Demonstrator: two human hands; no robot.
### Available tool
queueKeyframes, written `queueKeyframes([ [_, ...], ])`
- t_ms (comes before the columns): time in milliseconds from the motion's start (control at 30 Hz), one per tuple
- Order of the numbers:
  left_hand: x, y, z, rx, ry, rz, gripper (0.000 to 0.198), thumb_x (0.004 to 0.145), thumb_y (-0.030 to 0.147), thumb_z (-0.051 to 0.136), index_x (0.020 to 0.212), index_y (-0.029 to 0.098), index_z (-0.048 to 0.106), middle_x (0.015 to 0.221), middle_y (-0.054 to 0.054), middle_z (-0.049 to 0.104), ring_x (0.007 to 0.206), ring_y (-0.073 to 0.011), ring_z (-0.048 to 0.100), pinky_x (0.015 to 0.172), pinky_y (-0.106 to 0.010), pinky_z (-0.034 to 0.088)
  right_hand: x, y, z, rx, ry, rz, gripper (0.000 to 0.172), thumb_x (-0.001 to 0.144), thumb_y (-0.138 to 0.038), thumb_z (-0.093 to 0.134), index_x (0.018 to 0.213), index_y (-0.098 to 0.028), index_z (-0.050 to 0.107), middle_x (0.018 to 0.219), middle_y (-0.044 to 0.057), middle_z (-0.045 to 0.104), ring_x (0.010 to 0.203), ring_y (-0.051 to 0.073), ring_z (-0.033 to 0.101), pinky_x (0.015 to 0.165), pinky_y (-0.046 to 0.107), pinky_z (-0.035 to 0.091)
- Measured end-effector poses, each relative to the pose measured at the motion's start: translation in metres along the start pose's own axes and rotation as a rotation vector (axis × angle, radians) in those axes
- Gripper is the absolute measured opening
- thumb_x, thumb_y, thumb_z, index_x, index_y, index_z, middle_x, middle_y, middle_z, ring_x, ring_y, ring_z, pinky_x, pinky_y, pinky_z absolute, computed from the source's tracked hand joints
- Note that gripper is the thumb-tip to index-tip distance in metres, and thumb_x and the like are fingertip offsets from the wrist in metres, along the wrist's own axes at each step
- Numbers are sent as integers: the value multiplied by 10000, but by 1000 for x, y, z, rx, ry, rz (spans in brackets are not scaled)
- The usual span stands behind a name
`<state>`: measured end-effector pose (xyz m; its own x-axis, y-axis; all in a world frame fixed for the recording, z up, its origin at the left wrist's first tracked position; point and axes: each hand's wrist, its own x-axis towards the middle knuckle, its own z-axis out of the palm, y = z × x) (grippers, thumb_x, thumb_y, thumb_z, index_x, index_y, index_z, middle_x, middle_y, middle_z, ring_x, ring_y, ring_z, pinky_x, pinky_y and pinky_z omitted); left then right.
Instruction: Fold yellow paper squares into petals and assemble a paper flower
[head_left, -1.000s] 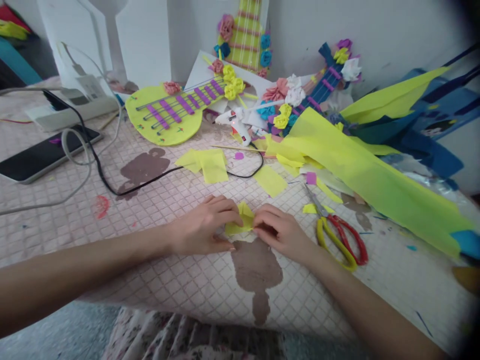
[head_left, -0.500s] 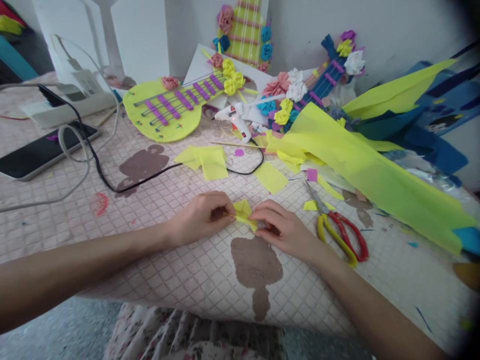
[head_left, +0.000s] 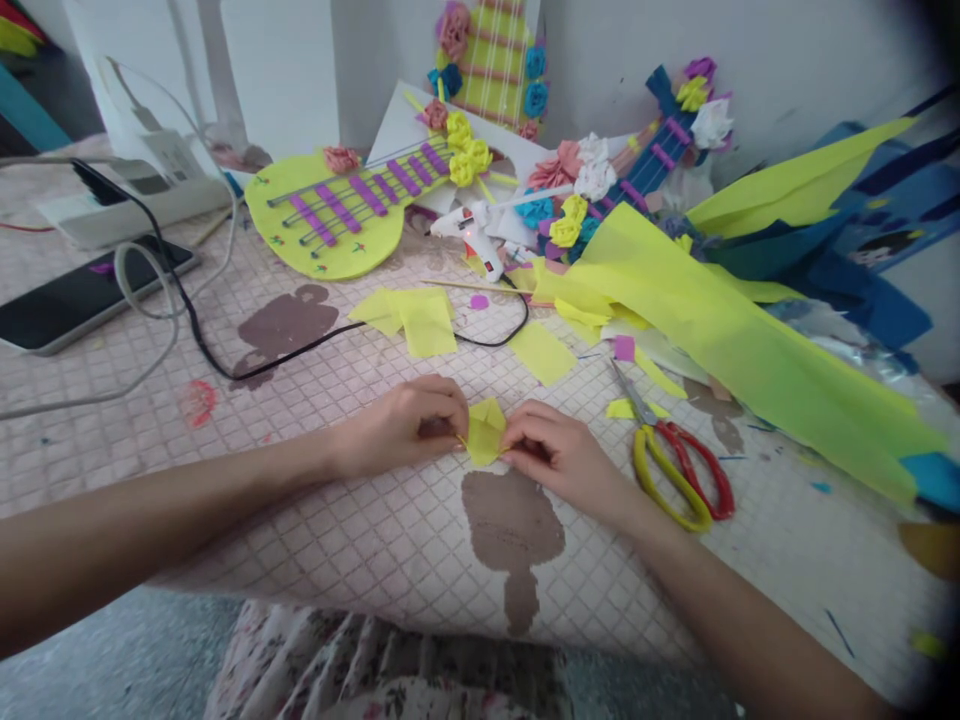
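Note:
A small piece of yellow crepe paper is stretched between my two hands, low over the quilted table cover. My left hand pinches its left edge, the fingertips pressed together. Its right edge is pinched by my right hand. Beyond my hands lie cut yellow paper squares and one more yellow square. Scissors with one yellow and one red handle rest to the right of my right hand, blades pointing away from me.
A white glue gun lies behind, its black cord crossing the table. Paper guitars with crepe flowers stand at the back. A long yellow crepe sheet covers the right side. At left are a phone and a power strip.
The yellow paper piece has turned from a narrow tilted fold to a flatter face between my hands. My left fingers have shifted slightly; both hands still pinch it.

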<state>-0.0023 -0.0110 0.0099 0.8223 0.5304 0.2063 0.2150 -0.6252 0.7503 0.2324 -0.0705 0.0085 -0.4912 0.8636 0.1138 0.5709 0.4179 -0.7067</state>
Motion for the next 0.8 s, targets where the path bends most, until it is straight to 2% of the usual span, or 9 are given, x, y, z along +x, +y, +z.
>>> queueKeyframes([
  [233,7,4,6,61,37,-66,117,832,194,584,750,137,644,827,-47,599,773,-135,552,734,-267,450,3,-9,9,-7,67,163,58,806,-161,620,791,-191,573,813,-10,522,633,91,476,588,239,385],
  [467,10,0,-6,-34,-154,1,82,806,161,623,801,187,701,907,-34,609,840,-135,566,793,-267,440,2,-8,-1,37,-23,113,79,818,-130,604,777,-189,571,840,-12,516,639,78,480,597,226,385],
  [600,10,-1,-7,-7,-152,16,93,813,154,617,783,184,699,920,-38,603,862,-136,564,805,-265,436,3,-10,-2,37,-42,112,72,813,-123,607,800,-190,584,859,-13,524,656,76,492,610,225,391],
  [800,10,-4,-9,-47,-163,18,83,836,162,579,850,165,661,927,-50,618,843,-133,573,777,-256,454,3,-17,6,-22,7,177,55,817,-150,608,785,-187,585,845,-7,521,694,98,503,640,253,394],
])
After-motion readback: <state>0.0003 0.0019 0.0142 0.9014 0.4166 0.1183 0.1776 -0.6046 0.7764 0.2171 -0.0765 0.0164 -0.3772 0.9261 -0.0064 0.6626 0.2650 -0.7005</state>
